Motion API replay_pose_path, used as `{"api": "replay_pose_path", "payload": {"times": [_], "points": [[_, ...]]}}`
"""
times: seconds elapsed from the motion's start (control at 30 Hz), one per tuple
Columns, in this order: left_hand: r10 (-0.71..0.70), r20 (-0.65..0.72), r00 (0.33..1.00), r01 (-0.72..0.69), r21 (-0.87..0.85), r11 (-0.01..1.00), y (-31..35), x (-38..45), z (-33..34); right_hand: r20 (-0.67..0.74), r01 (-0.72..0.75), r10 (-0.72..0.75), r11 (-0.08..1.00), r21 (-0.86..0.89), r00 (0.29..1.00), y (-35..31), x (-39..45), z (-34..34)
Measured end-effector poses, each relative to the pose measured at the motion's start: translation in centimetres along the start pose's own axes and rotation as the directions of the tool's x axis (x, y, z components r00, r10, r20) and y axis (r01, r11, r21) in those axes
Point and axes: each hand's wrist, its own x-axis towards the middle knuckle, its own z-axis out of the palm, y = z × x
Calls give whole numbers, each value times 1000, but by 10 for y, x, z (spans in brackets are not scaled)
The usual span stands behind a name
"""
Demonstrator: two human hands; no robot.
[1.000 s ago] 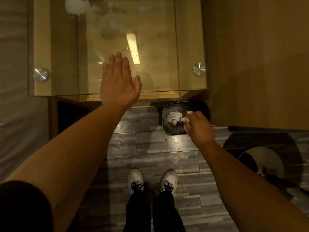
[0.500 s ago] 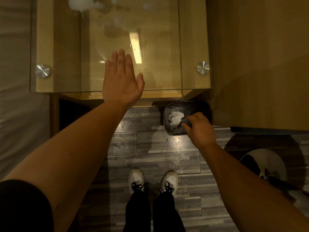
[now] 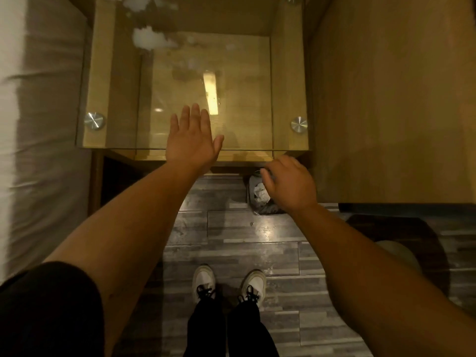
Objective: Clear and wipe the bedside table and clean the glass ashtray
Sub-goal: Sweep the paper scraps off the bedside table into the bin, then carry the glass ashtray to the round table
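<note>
Nearest to you are your white sneakers (image 3: 229,282) with black laces, planted side by side on the grey plank floor (image 3: 231,251), with black trouser legs below them in the picture. Your two bare forearms reach forward from the bottom corners, the left one coming out of a black sleeve (image 3: 43,310).

Your right hand (image 3: 289,182) hangs palm down over a small dark waste bin (image 3: 257,199) that stands on the floor at the foot of the bedside table. Its grip is released: the fingers are loosely bent and hold nothing. Crumpled white paper (image 3: 260,193) lies inside the bin, partly hidden by the hand.

Your left hand (image 3: 193,140) lies flat on the near edge of the glass surface (image 3: 244,119), fingers straight and slightly spread, thumb out to the right, its grip released too.

The glass surface sits on the wooden bedside table, fixed with round metal studs, one at the near left corner (image 3: 94,121) and one at the near right (image 3: 299,124). A long bright reflection (image 3: 210,92) shows in the glass just beyond your fingertips. Farther back, white smears (image 3: 149,39) mark the far left part of the glass. The glass ashtray cannot be made out anywhere in view.

A bed with pale sheets (image 3: 31,124) runs along the left, and a wooden panel (image 3: 391,99) stands on the right.
</note>
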Motion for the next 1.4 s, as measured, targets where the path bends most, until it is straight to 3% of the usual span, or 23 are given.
{"api": "replay_pose_path", "payload": {"times": [0.13,0.63,0.87,1.17,1.4], "points": [[-16,-23,1000,16,0,1000,-1,-25,-13,-30,92,-95,992,-86,995,-14,26,-25],[-160,-170,973,159,-20,987,-60,-46,-75,55,158,-150,964,-214,987,-71,110,-57],[-176,-173,969,164,-80,983,-101,-2,-71,90,159,-142,965,-211,986,-96,164,-49],[-92,-133,987,83,-71,994,-190,80,-79,98,133,-118,976,-170,988,-153,263,-25],[-111,-140,984,94,-127,987,-235,138,-77,163,191,-171,974,-118,972,-173,335,1]]}}
